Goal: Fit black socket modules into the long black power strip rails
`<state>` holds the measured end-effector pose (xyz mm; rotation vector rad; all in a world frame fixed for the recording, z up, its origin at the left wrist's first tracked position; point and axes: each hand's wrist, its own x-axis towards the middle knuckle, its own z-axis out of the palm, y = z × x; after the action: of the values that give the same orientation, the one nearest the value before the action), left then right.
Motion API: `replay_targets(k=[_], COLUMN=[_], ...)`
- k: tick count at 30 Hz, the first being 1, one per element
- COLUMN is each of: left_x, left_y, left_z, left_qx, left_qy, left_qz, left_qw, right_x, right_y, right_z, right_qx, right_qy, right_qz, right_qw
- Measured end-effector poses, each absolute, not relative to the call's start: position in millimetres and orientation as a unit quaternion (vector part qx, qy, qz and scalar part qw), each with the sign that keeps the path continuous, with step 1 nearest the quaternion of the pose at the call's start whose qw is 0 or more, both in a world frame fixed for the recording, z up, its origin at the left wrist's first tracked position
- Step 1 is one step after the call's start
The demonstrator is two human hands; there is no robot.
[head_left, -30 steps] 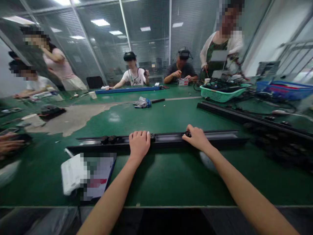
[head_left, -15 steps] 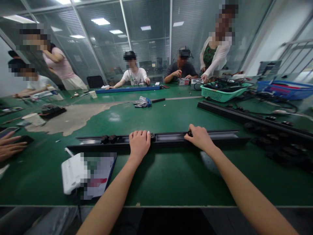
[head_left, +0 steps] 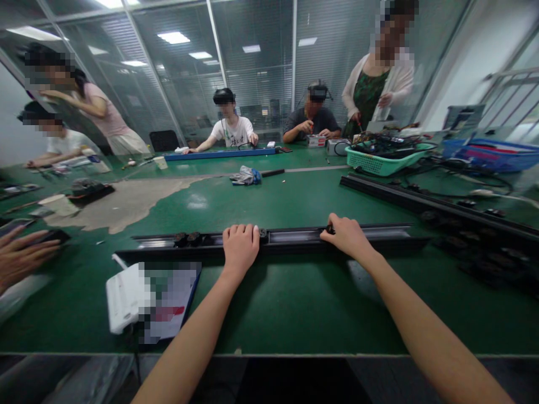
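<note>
A long black track point(head_left: 290, 237) with a pale inner channel lies crosswise on the green table in front of me. My left hand point(head_left: 241, 247) is closed over its middle, fingers curled across the far edge. Just right of that hand a small black module point(head_left: 263, 233) shows in the channel. My right hand point(head_left: 346, 235) pinches another small black module point(head_left: 329, 229) at the channel, mostly hidden by the fingers. Two more round black modules point(head_left: 187, 239) sit in the left part of the track.
A white device point(head_left: 126, 300) and a printed sheet lie near left. Another person's hand point(head_left: 25, 255) reaches in at left. More black tracks point(head_left: 421, 205) and a green basket point(head_left: 385, 160) of cables lie right. Gloves point(head_left: 246, 176) rest beyond; several people are around the table.
My right hand has shifted slightly right along the track with the small module. My left hand stays put. The other person's hand at left moved further in; the standing person at right straightened up.
</note>
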<state>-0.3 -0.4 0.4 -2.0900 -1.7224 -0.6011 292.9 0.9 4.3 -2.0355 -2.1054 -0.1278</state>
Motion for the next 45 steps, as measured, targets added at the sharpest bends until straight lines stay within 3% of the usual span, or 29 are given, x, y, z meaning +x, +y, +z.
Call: replay_targets(k=[45], left_x=[0], left_y=[-1], left_z=[2], left_qx=[-0.742], left_qy=[-0.613], left_qz=[-0.215], left_qw=[0.166], right_x=[290], right_y=[-6], right_z=[12], right_qx=[-0.727], right_qy=[-0.682], right_qz=[-0.048], right_qw=[0.062])
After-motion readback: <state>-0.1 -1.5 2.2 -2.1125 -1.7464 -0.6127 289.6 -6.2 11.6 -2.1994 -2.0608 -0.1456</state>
